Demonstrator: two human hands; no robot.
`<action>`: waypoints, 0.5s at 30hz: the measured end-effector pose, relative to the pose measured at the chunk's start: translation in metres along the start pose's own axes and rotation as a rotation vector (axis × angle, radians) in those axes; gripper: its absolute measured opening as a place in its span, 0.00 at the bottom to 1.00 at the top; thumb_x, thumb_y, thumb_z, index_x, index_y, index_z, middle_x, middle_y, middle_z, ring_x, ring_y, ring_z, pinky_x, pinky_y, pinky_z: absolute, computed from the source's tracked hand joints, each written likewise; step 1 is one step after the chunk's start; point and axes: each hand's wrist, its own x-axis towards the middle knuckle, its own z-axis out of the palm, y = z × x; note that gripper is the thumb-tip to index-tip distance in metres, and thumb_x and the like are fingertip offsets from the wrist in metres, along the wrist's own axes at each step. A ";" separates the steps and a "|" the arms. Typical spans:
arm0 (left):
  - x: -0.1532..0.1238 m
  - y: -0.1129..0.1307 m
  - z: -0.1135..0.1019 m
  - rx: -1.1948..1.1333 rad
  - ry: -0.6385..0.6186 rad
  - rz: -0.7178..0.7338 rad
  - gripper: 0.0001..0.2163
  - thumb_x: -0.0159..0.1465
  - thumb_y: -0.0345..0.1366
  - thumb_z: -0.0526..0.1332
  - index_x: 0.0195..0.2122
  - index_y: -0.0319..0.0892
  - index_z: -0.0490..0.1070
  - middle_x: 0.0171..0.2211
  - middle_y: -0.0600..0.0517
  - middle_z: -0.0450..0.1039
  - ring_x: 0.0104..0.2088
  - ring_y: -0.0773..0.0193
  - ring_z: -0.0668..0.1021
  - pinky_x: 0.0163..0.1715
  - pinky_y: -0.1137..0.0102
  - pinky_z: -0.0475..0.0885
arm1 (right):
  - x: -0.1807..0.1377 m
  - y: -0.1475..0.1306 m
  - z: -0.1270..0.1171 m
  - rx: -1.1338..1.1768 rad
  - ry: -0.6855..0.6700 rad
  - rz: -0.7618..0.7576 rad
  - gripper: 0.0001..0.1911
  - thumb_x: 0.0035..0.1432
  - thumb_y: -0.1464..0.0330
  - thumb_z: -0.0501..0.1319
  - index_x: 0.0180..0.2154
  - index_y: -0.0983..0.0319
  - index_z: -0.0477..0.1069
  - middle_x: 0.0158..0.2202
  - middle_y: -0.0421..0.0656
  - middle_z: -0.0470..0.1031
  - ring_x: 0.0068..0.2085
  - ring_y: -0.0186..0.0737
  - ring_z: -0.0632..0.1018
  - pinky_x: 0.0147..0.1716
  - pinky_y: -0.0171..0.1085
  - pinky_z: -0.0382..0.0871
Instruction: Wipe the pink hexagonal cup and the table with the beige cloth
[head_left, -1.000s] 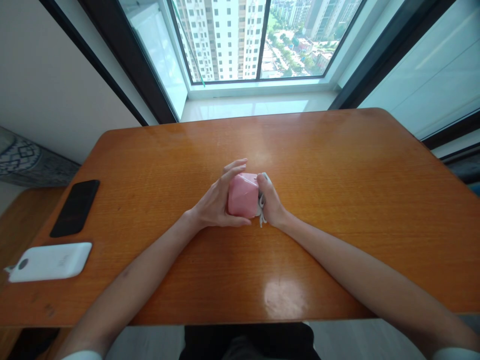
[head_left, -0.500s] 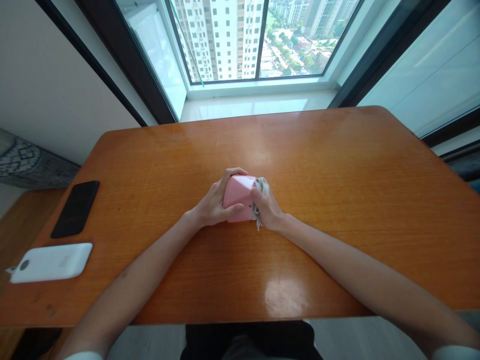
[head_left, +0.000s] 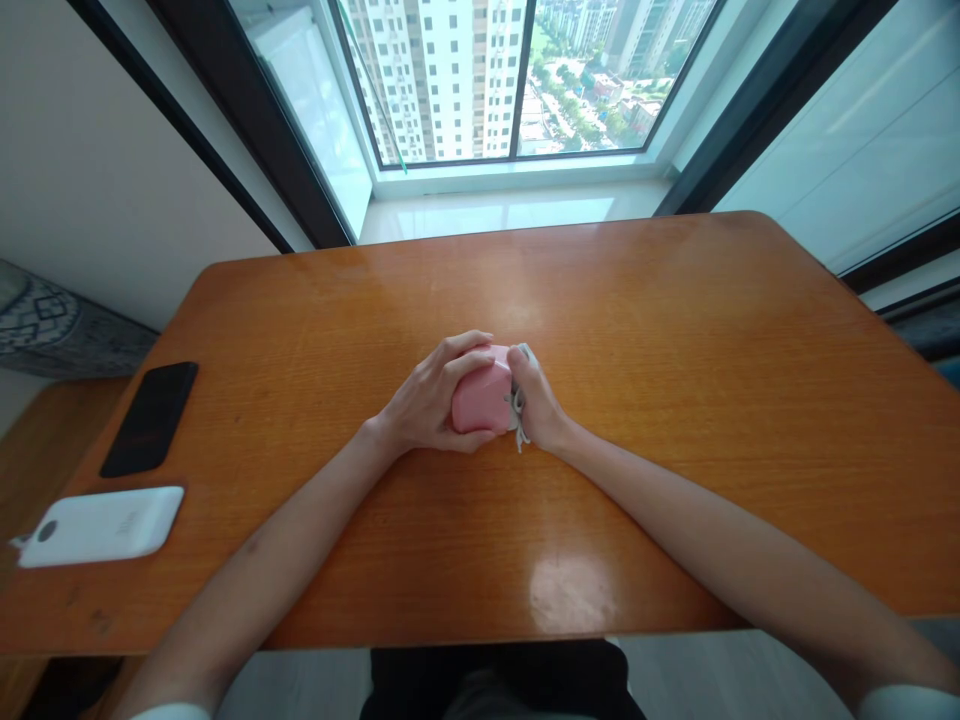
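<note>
A small pink faceted object (head_left: pixel 481 402) sits at the middle of the orange wooden table (head_left: pixel 675 330). My left hand (head_left: pixel 431 400) wraps round its left side, fingers curled over the top and thumb beneath the front. My right hand (head_left: pixel 537 402) presses a crumpled whitish cloth (head_left: pixel 518 405) against the object's right side, fingers closed on the cloth. Most of the cloth is hidden inside that hand.
A black phone (head_left: pixel 150 417) lies face up near the table's left edge. A white power bank (head_left: pixel 101 526) rests just in front of it. A large window (head_left: pixel 487 80) onto tall buildings stands beyond the table's far edge.
My left fingers, spread a second ago, have closed over the top of the pink object. The object has turned a little between the hands, and the right hand with the cloth shifted slightly along its side.
</note>
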 end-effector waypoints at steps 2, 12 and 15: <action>0.002 0.004 0.001 -0.036 0.018 -0.021 0.42 0.68 0.60 0.70 0.76 0.50 0.58 0.67 0.35 0.68 0.66 0.40 0.76 0.63 0.44 0.78 | -0.001 -0.001 0.000 -0.004 0.023 -0.066 0.35 0.67 0.32 0.58 0.33 0.57 0.70 0.31 0.39 0.67 0.31 0.38 0.68 0.31 0.39 0.67; 0.017 0.036 0.003 -0.467 0.095 -0.500 0.26 0.79 0.61 0.54 0.63 0.46 0.71 0.54 0.44 0.79 0.49 0.53 0.81 0.52 0.59 0.77 | -0.011 -0.014 0.003 -0.135 -0.069 -0.154 0.36 0.64 0.32 0.61 0.28 0.57 0.66 0.26 0.38 0.63 0.27 0.36 0.64 0.25 0.38 0.59; 0.016 0.036 0.007 -0.401 0.166 -0.477 0.30 0.78 0.65 0.52 0.67 0.47 0.70 0.60 0.43 0.77 0.54 0.51 0.81 0.57 0.56 0.77 | -0.008 -0.010 0.001 -0.094 -0.020 -0.077 0.37 0.65 0.30 0.59 0.27 0.57 0.65 0.26 0.38 0.61 0.29 0.37 0.64 0.27 0.38 0.61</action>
